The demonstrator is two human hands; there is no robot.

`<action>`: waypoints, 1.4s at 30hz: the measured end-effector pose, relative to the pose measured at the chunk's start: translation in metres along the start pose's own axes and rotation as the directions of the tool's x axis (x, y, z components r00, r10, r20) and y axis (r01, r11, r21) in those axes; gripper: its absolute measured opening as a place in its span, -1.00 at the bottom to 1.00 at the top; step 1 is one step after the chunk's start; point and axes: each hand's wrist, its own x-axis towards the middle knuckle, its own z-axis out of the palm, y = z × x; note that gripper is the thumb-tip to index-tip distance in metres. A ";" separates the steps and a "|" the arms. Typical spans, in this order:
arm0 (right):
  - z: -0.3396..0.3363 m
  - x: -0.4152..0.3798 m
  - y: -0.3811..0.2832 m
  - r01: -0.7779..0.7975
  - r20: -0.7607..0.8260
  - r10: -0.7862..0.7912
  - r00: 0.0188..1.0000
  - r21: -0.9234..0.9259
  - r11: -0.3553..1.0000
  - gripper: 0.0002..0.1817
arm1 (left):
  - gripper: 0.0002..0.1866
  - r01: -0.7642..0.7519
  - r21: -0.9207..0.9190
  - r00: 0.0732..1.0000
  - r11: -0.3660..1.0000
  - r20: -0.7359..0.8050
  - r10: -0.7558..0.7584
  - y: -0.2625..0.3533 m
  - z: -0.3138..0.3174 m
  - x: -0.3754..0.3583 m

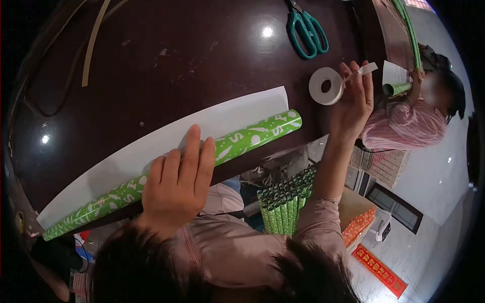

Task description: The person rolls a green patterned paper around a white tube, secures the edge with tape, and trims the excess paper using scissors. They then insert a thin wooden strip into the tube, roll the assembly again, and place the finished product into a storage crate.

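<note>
A roll of green patterned wrapping paper [257, 132] lies slantwise along the table's near edge, its white underside [222, 113] spread out behind it. My left hand [177, 184] rests flat on the roll's middle, fingers stretched out over the white sheet. To the right, my right hand [356, 103] is raised with its palm partly turned up and a white strip of tape [370, 68] at its fingertips. The strip runs from a roll of white tape [326, 86] beside the fingers. My right thumb is hidden. Green-handled scissors [307, 33] lie beyond the tape.
The dark table [202, 55] has a tan strip [94, 45] at its far left. Below its edge stands a bundle of green rolled tubes [285, 202]. At the right, another person [409, 116] handles a green roll [396, 89]. A red banner [380, 271] lies lower right.
</note>
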 end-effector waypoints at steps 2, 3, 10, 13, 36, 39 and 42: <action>0.009 -0.012 0.004 0.025 -0.061 -0.028 0.998 -0.048 0.999 -0.49 | -0.70 0.010 0.018 1.000 1.000 0.000 -0.010 0.000 0.001 0.000; 0.010 -0.014 0.007 0.029 -0.065 -0.032 0.997 -0.050 0.998 -0.49 | -0.70 0.005 0.016 1.000 1.000 -0.003 -0.005 0.000 0.001 0.000; 0.019 -0.009 0.013 0.080 0.018 -0.080 0.997 0.026 0.996 -0.51 | -0.68 -0.013 0.015 1.000 1.000 -0.011 0.013 -0.002 0.002 0.000; 0.025 -0.005 0.020 0.094 -0.006 -0.095 0.996 -0.091 0.991 -0.54 | -0.67 -0.001 0.014 1.000 1.000 -0.019 0.001 -0.001 0.002 0.000; 0.070 0.006 -0.059 0.052 0.687 0.282 0.670 -0.422 0.905 -0.79 | -0.68 -0.003 -0.008 1.000 1.000 0.000 0.003 -0.002 0.001 -0.002; 0.099 0.012 -0.060 0.084 0.846 0.466 0.258 -0.501 0.862 -0.87 | -0.71 0.001 0.024 0.999 1.000 -0.040 0.000 -0.002 0.003 0.001; 0.123 0.016 -0.045 0.014 0.726 0.678 0.114 -0.684 0.730 -0.87 | -0.72 0.002 0.002 1.000 1.000 -0.023 -0.002 -0.002 0.002 0.002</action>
